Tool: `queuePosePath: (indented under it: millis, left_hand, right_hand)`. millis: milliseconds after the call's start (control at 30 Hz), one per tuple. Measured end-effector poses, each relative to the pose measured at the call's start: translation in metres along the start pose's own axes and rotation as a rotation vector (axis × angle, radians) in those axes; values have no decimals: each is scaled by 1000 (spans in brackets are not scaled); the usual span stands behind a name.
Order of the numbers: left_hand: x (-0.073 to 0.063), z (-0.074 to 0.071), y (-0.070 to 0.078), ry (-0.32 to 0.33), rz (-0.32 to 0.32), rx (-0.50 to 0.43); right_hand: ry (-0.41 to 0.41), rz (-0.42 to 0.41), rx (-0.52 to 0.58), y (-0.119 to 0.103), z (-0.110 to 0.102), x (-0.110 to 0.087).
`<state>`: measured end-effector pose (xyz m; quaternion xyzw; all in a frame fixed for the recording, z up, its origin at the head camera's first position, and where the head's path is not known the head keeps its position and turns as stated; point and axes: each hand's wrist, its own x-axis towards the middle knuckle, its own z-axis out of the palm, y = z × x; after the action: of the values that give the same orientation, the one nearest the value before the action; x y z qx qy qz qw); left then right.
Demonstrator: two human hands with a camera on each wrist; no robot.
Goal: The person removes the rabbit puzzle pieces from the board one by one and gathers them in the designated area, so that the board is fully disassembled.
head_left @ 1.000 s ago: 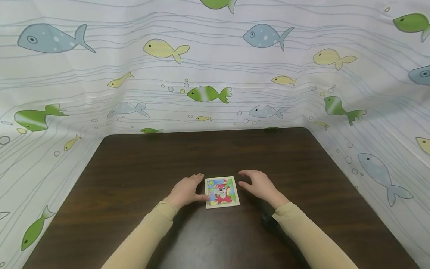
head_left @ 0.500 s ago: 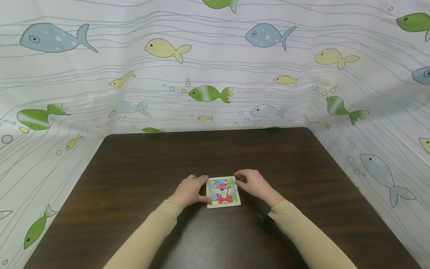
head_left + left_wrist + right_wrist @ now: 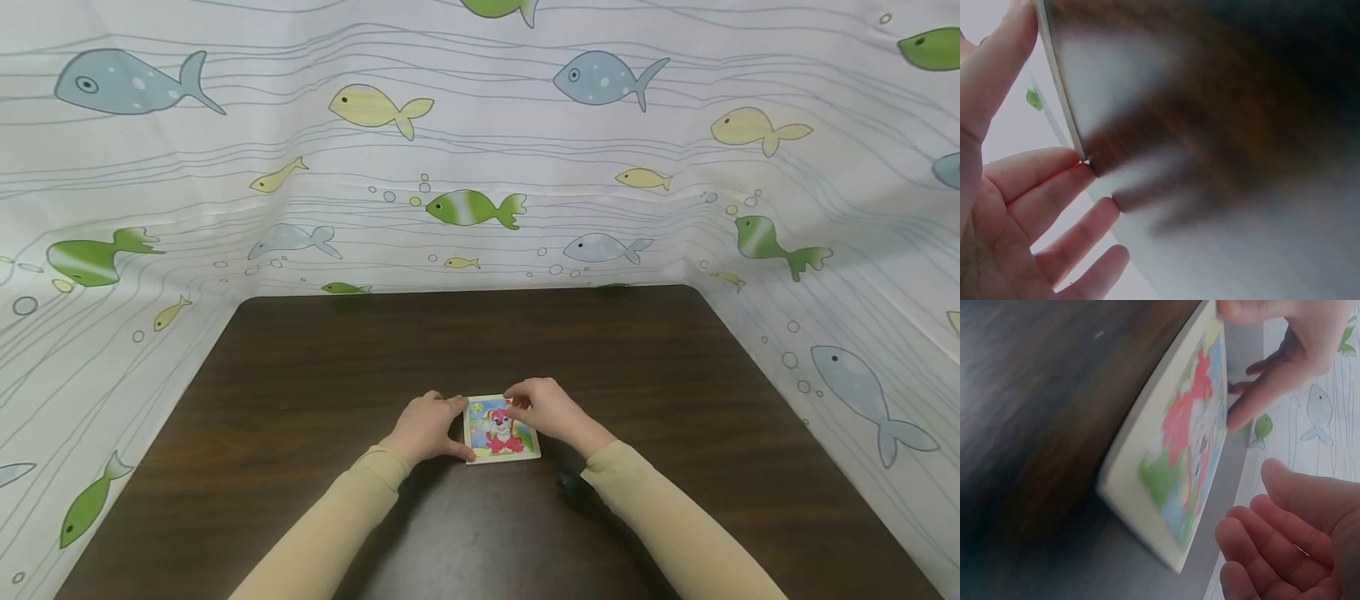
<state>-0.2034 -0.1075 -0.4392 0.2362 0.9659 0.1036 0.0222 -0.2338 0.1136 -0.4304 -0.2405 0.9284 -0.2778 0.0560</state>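
Note:
A square picture puzzle (image 3: 501, 437) lies flat on the dark table, its pale frame around a pink-and-white cartoon animal. My left hand (image 3: 422, 429) holds it along the left side, thumb at the near corner and fingertips at the far one. The left wrist view catches only the thin edge of the puzzle (image 3: 1060, 81) between thumb and fingers. Over the far right corner hovers my right hand (image 3: 553, 408), fingers loosely bent. In the right wrist view, the right hand (image 3: 1291, 544) has thumb and fingers apart, nothing between them, beside the puzzle (image 3: 1185, 437).
A dark brown wood-grain table (image 3: 337, 350) spreads around the puzzle. White cloth (image 3: 480, 150) printed with fish rises along its back and both sides. Under the right wrist sits a small dark object (image 3: 572, 483).
My right hand has moved left, from beside the puzzle to over its far right corner. The left hand stays at the left side. The whole head view has shifted slightly.

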Motion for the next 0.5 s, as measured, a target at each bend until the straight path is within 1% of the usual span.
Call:
queuePosePath:
  millis: [167,333,500]
  left_hand:
    - [-1,-1,0,0,6,5]
    - [-2,-4,2,0,15,-19]
    - [-2,-2,3,1,17,-36]
  right_hand:
    - [-26,-38,18,-7,5,9]
    - [-68,-15,75,-11,12,16]
    - [-89,-40,61,-13,19,21]
